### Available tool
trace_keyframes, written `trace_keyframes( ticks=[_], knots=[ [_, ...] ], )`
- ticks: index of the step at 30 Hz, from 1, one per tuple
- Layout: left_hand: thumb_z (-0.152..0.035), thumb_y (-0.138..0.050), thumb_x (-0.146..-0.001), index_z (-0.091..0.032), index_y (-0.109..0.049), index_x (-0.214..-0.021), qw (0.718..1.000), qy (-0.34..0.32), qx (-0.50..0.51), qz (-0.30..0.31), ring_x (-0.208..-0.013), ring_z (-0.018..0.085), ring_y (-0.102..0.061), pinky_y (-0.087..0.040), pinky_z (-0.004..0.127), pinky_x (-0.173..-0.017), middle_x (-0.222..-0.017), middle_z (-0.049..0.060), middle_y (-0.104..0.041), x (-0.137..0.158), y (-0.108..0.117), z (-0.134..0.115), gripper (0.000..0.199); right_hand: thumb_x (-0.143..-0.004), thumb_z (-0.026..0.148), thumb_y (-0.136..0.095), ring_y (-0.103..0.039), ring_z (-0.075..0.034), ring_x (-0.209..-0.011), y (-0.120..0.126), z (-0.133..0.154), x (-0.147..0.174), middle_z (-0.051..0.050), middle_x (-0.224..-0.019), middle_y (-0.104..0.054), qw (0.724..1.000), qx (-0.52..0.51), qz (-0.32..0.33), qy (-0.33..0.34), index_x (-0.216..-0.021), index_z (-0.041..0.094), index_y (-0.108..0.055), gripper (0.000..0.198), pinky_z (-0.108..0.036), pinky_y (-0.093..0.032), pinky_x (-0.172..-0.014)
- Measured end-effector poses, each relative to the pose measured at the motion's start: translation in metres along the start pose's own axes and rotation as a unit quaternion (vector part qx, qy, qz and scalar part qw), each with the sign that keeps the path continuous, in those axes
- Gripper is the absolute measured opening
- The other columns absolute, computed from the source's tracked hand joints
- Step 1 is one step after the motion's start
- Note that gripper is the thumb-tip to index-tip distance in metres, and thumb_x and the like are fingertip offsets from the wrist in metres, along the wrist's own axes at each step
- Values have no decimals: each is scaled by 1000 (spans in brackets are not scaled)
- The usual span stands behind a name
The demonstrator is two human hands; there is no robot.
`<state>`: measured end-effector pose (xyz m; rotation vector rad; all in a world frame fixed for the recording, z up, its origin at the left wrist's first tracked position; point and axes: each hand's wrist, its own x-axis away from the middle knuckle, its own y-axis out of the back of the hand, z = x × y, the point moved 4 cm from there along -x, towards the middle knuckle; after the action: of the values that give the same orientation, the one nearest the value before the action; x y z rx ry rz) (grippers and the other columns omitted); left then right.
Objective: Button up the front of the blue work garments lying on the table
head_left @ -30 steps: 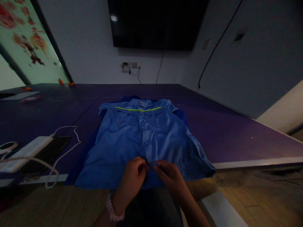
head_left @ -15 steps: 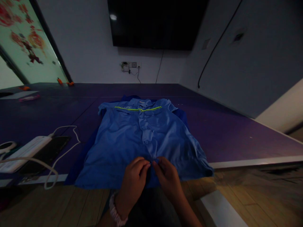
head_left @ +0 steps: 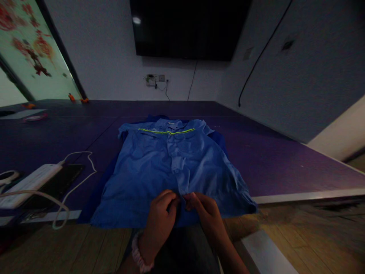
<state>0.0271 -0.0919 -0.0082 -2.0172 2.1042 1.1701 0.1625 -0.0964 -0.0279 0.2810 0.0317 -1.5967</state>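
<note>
Right hand (head_left: 207, 210) nudged rightward, blue shirt (head_left: 142, 171) beneath, left hand (head_left: 162, 210) beside.

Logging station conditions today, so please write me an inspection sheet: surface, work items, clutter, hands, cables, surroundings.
Surface: purple table with a pale front edge.
Work items: light-blue shirt, spread front up, with a yellow-green stripe across the chest; darker blue garment under it.
Clutter: long white device and flat black slab, at left.
Hands: left hand and right hand at the shirt's lower front; fingertip grip too dark to judge.
Cables: white cable beside the slab; thicker pale cable looping over the front edge; black cable along the right wall.
Surroundings: dark screen above wall sockets; dim light.
</note>
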Motion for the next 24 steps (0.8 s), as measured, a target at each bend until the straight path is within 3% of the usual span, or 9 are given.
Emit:
trace_keyframes(
  ticks=[5,11,18,24],
  knots=[
    [-6,-45,-77,-16,-61,-75,1000,17,-2,11,-67,12,-57,-46,23,-64,-71,2,-61,1,-1,3,18,-77,25,-53,-57,-14,-63,-2,1,-2,-3,-67,-62,994,106,8,39,-75,17,-61,12,-24,-44,-59],
    [-7,-42,-78,-16,-62,-81,1000,12,9,21,-71,13,-59,-48,23,-66,-76,4,-63,-1,2,1,22,-73,10,-50,-53,-12,-59,-8,8,-4,0,-62,-56,962,236,28,135,-64,18,-55,13,-22,-41,-56],
    [-6,-41,-77,-16,-62,-82,1000,-2,11,17,-73,13,-60,-49,24,-69,-78,4,-64,-1,1,-4,24,-71,10,-51,-53,-12,-58,-2,11,4,0,-64,-57,960,219,-34,171,-70,18,-55,8,-22,-41,-56],
    [-5,-42,-75,-16,-63,-82,1000,0,4,-6,-71,14,-60,-49,24,-66,-75,4,-63,1,0,0,24,-76,15,-50,-53,-11,-57,-1,17,6,0,-62,-58,964,204,-33,166,-71,18,-58,10,-21,-41,-55]
  ],
)
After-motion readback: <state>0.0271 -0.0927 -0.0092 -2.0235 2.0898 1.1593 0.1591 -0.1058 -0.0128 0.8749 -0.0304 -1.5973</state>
